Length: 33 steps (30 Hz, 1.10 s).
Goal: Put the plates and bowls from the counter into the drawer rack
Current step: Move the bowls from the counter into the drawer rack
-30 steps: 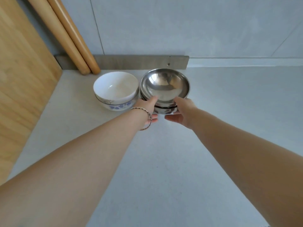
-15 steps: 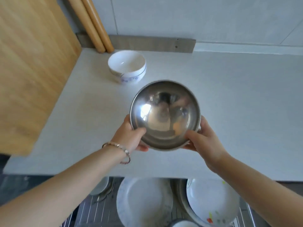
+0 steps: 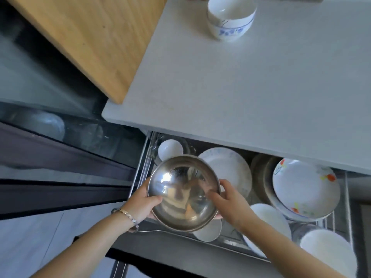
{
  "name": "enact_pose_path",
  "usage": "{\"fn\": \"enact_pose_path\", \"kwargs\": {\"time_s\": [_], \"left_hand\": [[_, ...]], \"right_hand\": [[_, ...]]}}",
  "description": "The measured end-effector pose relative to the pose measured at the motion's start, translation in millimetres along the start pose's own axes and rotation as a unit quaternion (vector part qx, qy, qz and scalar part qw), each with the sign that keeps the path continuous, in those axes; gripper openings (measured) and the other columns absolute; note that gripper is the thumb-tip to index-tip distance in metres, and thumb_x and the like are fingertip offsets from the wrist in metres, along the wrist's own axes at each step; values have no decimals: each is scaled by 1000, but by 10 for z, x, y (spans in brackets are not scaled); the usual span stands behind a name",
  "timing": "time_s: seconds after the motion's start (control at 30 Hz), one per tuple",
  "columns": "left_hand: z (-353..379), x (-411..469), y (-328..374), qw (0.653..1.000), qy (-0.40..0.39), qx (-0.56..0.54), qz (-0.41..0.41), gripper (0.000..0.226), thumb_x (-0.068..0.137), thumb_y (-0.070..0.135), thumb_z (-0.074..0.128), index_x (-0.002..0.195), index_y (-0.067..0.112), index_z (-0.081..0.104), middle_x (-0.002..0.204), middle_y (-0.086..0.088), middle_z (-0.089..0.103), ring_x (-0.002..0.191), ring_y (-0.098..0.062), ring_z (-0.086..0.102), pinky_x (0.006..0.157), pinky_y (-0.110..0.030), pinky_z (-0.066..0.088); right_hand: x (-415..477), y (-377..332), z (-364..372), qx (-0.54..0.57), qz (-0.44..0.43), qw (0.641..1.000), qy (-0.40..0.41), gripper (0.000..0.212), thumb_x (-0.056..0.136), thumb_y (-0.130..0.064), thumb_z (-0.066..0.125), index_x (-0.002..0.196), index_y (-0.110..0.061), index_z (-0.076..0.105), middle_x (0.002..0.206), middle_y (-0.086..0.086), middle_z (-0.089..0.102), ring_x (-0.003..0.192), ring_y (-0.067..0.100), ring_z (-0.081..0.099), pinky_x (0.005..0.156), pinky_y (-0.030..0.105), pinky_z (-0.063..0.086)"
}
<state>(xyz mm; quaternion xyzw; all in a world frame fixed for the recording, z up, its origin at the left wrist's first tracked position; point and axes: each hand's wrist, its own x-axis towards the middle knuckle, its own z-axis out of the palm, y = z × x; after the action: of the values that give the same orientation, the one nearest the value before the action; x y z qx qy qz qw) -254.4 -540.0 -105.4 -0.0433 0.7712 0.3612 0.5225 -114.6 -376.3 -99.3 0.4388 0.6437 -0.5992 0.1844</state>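
A steel bowl (image 3: 183, 192) hangs over the left part of the open drawer rack (image 3: 147, 155), held from both sides. My left hand (image 3: 143, 203) grips its left rim, thumb inside; my right hand (image 3: 228, 201) grips its right rim. A second steel bowl seems nested under it. On the counter (image 3: 251, 87) at the far end stand stacked white bowls with blue flowers (image 3: 230, 19). The rack holds a pale plate (image 3: 232, 167), a flower-patterned plate (image 3: 305, 187), a small white bowl (image 3: 170, 149) and more white dishes (image 3: 269, 223).
A wooden board (image 3: 90, 37) leans at the counter's left end. Dark glass-fronted cabinet fronts (image 3: 60, 149) run to the left of the drawer. Another white dish (image 3: 329, 251) sits at the rack's near right corner.
Both hands lifted the steel bowl off the counter, carried it toward me and lowered it over the open drawer. The view tilted down, revealing the rack.
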Motion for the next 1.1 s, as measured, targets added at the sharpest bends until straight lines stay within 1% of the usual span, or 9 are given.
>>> {"fn": "enact_pose_path", "kwargs": {"time_s": [0.13, 0.23, 0.33, 0.4, 0.53, 0.67, 0.87, 0.97, 1.1], "left_hand": [[-244, 314, -281, 997, 3, 63, -42, 39, 92, 0, 45, 119, 28, 44, 109, -7, 59, 85, -23, 63, 65, -37, 59], [-365, 583, -474, 989, 29, 118, -78, 45, 93, 6, 46, 131, 30, 42, 118, -8, 57, 88, -27, 65, 66, -39, 60], [-473, 830, -659, 967, 49, 230, -94, 47, 94, 20, 47, 139, 20, 36, 123, -13, 59, 104, -31, 64, 83, -39, 57], [-499, 927, -715, 948, 54, 299, -99, 46, 95, 23, 45, 138, 10, 36, 125, -15, 59, 112, -31, 60, 89, -33, 50], [-491, 1035, -806, 930, 35, 359, -71, 38, 95, 21, 42, 131, 9, 41, 114, -14, 64, 104, -30, 63, 83, -33, 50], [-530, 1058, -902, 921, 42, 383, -60, 36, 96, 18, 38, 130, 10, 45, 114, -12, 66, 105, -29, 63, 89, -34, 52], [-557, 1083, -950, 927, 33, 366, -71, 40, 95, 13, 38, 135, 15, 44, 122, -8, 62, 108, -27, 62, 90, -30, 51], [-561, 1067, -914, 926, 44, 368, -71, 39, 96, 14, 39, 134, 15, 44, 125, -8, 60, 107, -25, 60, 88, -27, 46], [-524, 999, -808, 921, 49, 382, -57, 37, 96, 20, 39, 132, 16, 46, 124, -6, 61, 106, -24, 60, 83, -26, 45]], "right_hand": [[266, 178, 619, 19, 39, 999, 19, 29, 89, -46, 51, 109, -24, 53, 81, -10, 63, 77, 13, 63, 75, 31, 54], [532, 336, 999, 32, 84, 996, 29, 19, 92, -29, 51, 108, -18, 55, 82, -5, 63, 72, 14, 57, 61, 22, 44], [888, 517, 1322, 12, 116, 992, 43, 34, 86, -4, 42, 115, -11, 59, 92, 8, 65, 78, 25, 58, 70, 33, 47], [1104, 614, 1489, -2, 133, 989, 58, 38, 83, -1, 41, 115, -10, 60, 96, 8, 66, 90, 31, 62, 81, 39, 50], [1330, 675, 1671, -22, 168, 983, 66, 37, 85, -2, 38, 117, -12, 55, 113, 12, 66, 104, 34, 60, 82, 32, 45], [1437, 743, 1730, -57, 181, 979, 68, 43, 88, -3, 34, 128, -12, 48, 119, 16, 63, 107, 35, 59, 88, 37, 47], [1447, 678, 1802, -174, 196, 963, 61, 52, 95, -6, 27, 146, -15, 19, 126, 19, 58, 114, 34, 58, 90, 37, 46], [1387, 646, 1784, -199, 191, 960, 46, 51, 99, -22, 31, 147, -13, 17, 126, 17, 59, 115, 34, 58, 91, 37, 46], [1263, 594, 1603, -206, 196, 958, 29, 62, 99, -40, 31, 148, -5, 16, 131, 17, 56, 120, 33, 55, 95, 37, 44]]}}
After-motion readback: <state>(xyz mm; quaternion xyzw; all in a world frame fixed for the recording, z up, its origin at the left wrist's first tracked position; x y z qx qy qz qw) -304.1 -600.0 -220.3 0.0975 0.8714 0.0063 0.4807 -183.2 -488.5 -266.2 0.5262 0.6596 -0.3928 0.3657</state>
